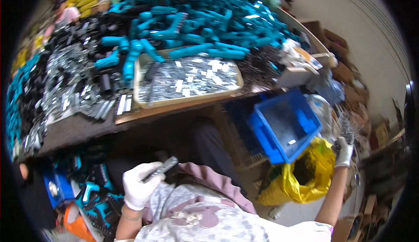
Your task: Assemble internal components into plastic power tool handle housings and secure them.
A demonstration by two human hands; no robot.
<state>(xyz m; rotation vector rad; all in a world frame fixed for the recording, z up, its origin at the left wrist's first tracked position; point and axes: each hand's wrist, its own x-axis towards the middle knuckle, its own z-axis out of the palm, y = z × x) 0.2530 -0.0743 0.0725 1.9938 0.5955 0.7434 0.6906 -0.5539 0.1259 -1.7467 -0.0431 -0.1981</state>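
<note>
My left hand [140,186], in a white glove, is closed round a narrow grey metal strip [161,169] in front of my body. The strip's end sticks out past the fingers, tilted up to the right. Far out to the right, my white-gloved right hand [344,152] is beside a yellow sack [290,189]. Its fingers curl in among dark, thin, wiry pieces [347,127]; blur hides exactly what they grip. A pale tray [187,99] full of small shiny metal plates stands on the table's front edge.
Teal plastic tool housings [205,28] are heaped across the back of the table. Black and silver parts [72,76] cover its left side. A blue bin [279,124] stands between the table and the yellow sack. More teal parts [98,207] lie low at my left, near an orange thing [76,222].
</note>
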